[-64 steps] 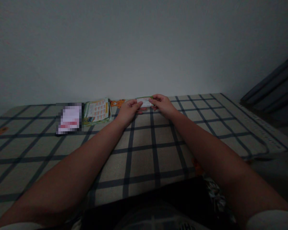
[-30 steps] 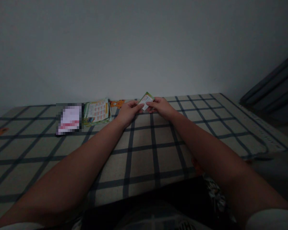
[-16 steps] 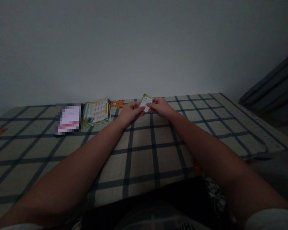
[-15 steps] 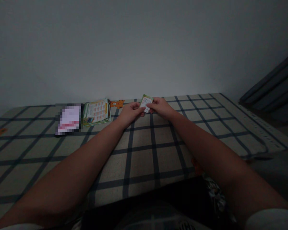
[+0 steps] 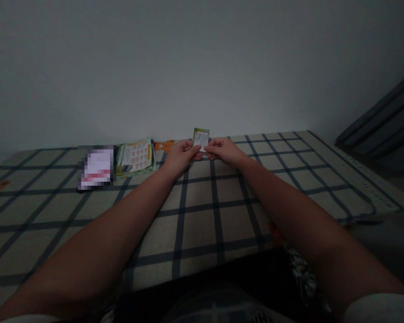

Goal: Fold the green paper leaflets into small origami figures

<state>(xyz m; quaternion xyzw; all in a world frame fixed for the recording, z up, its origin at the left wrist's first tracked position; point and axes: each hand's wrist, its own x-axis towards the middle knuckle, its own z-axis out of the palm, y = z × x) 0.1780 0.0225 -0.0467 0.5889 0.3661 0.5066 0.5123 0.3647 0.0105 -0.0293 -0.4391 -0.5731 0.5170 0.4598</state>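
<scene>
1. The left hand [image 5: 182, 153] and the right hand [image 5: 225, 150] both pinched the small card [image 5: 201, 137] near its lower edge.
2. Unequal pulling could perhaps bend it or make it slip.
3. It stood between the hands, above the bench [image 5: 200, 190].

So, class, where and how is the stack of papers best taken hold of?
Probably grip the stack by its right edge, from the right, thumb on top: it lies flat with uneven edges, and the left hand is on that side, while the pixelated item crowds its left and the wall its back.
</scene>
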